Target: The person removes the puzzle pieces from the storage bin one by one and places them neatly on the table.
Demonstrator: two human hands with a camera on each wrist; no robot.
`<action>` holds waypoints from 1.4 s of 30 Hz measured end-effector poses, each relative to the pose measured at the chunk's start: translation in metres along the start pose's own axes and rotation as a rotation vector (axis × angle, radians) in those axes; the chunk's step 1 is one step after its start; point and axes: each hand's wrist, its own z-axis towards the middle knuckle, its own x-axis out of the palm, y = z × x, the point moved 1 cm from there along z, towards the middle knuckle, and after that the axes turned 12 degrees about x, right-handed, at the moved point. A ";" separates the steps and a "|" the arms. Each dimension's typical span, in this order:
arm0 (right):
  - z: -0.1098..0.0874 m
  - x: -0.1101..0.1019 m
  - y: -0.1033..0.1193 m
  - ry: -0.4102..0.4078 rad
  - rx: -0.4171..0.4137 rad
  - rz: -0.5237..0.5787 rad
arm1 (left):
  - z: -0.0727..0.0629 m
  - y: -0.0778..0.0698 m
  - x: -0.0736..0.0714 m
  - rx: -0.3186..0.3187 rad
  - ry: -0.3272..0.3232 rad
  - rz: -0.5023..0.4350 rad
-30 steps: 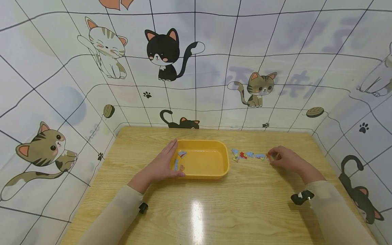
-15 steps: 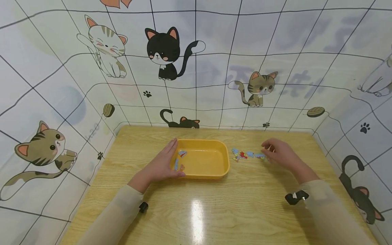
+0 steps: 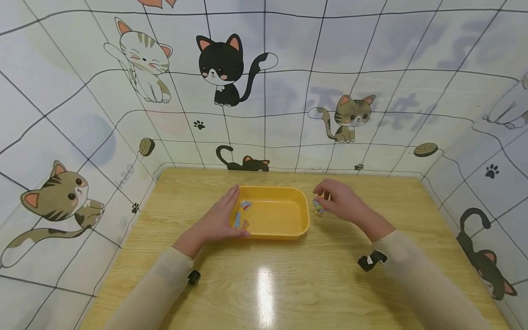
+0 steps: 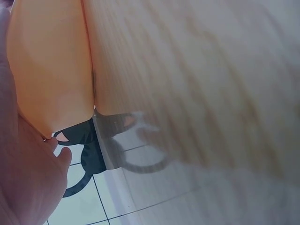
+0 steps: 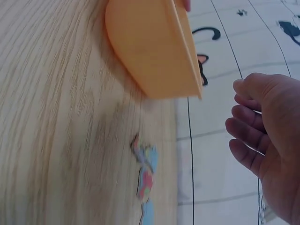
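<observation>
A shallow yellow plastic tray [image 3: 270, 237] stands on the wooden table. My left hand [image 3: 216, 221] holds its left end, thumb on the near rim and fingers at the far corner; the left wrist view shows the hand [image 4: 30, 183] against the tray wall [image 4: 51, 70]. My right hand [image 3: 342, 201] hovers just right of the tray, fingers bent. In the right wrist view no piece shows at the fingertips of that hand [image 5: 267, 126], though their far side is hidden. Small colourful flat pieces [image 5: 145, 183] lie in a row on the table, partly covered by this hand in the head view.
Inside the tray's left end lie a red-and-blue piece [image 3: 245, 205], a blue strip [image 3: 237, 220] and an orange piece [image 3: 245, 225]. A cat-patterned sheet [image 3: 284, 91] encloses the table [image 3: 231, 284] at the back and sides.
My right hand has moved left from the row's right end, where its fingers were at an orange piece, to beside the tray. The left hand and the tray have stayed put.
</observation>
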 end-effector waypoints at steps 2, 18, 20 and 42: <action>0.007 0.005 0.012 0.023 -0.021 -0.001 | 0.000 0.000 0.000 0.006 -0.003 -0.008; 0.052 0.065 0.070 0.159 -0.067 -0.064 | 0.001 -0.002 -0.003 -0.006 -0.010 -0.050; 0.057 0.073 0.075 0.151 -0.078 -0.054 | 0.001 -0.002 -0.003 -0.021 -0.004 -0.056; 0.086 0.142 0.113 0.140 -0.055 -0.083 | 0.001 0.001 -0.002 -0.019 -0.010 -0.089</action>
